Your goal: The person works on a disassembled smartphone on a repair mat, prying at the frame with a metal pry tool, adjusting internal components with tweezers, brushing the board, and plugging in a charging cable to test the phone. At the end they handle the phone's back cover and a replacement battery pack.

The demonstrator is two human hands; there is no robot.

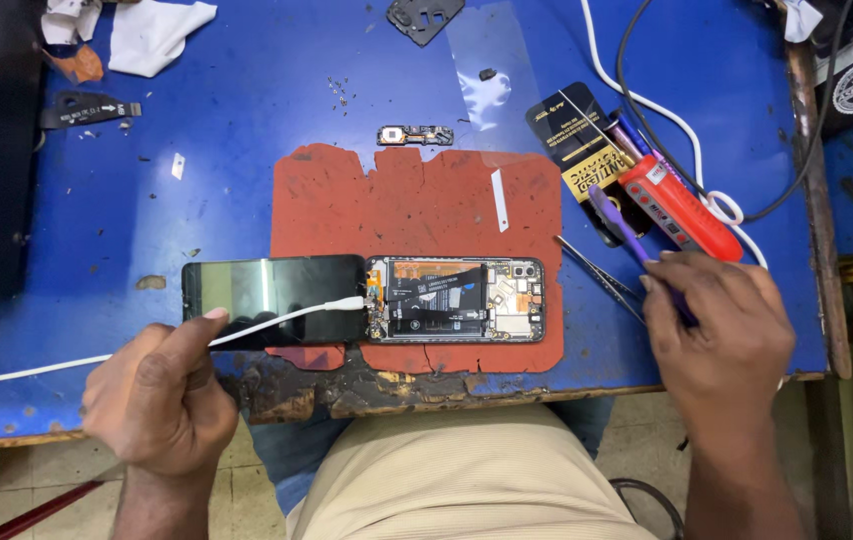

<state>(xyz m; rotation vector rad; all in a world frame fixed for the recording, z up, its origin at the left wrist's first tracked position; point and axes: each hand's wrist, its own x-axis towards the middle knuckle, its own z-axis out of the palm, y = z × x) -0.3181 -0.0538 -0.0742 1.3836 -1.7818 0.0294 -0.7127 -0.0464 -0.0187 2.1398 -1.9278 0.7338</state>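
Purple-handled tool is sitting clenched in the right hand, beside tweezers. Left hand, its grip released, is pressing one finger onto the white cable crossing the detached screen, which is lying against the opened phone on the blue counter.

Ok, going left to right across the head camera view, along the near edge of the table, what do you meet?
Left hand → detached screen → opened phone body → tweezers → right hand.
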